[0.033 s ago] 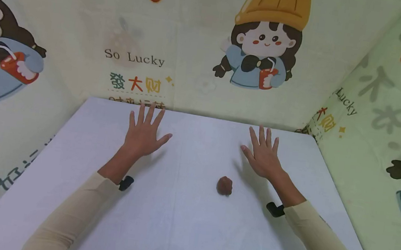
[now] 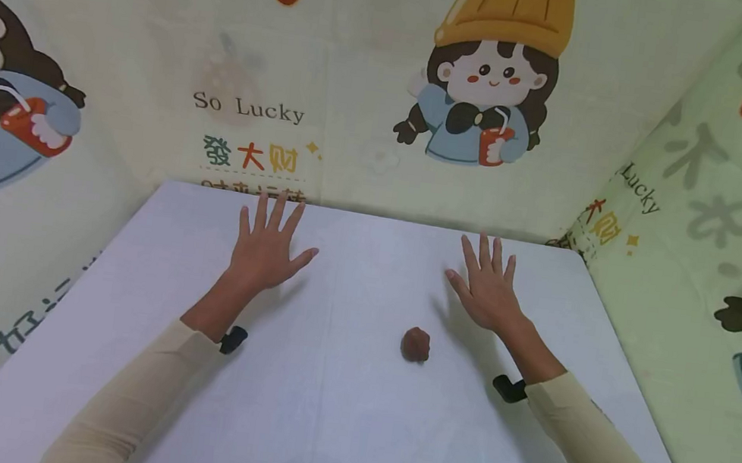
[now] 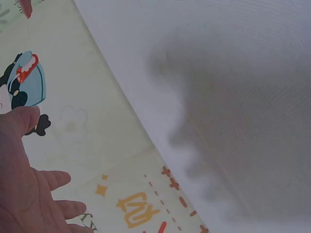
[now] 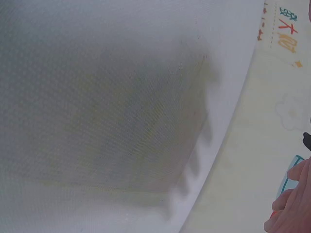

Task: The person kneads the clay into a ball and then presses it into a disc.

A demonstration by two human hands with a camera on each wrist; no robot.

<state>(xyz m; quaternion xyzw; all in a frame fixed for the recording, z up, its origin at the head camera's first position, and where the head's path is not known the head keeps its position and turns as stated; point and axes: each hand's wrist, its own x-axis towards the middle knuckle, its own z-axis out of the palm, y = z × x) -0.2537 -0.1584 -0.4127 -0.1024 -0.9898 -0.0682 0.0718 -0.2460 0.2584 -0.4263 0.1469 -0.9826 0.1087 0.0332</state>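
Observation:
A small brown, roundish lump with an uneven surface lies on the white table, right of the middle. My left hand is held out over the far left part of the table, fingers spread and straight, palm down, with its shadow beside it. On the other side my right hand is likewise spread, beyond the lump and to its right. Neither hand holds anything. In the left wrist view part of the left hand shows at the lower left; in the right wrist view some fingers show at the right edge.
A printed cloth with cartoon figures and lettering hangs behind the far table edge and along both sides. Black wrist cameras sit under the left wrist and the right wrist.

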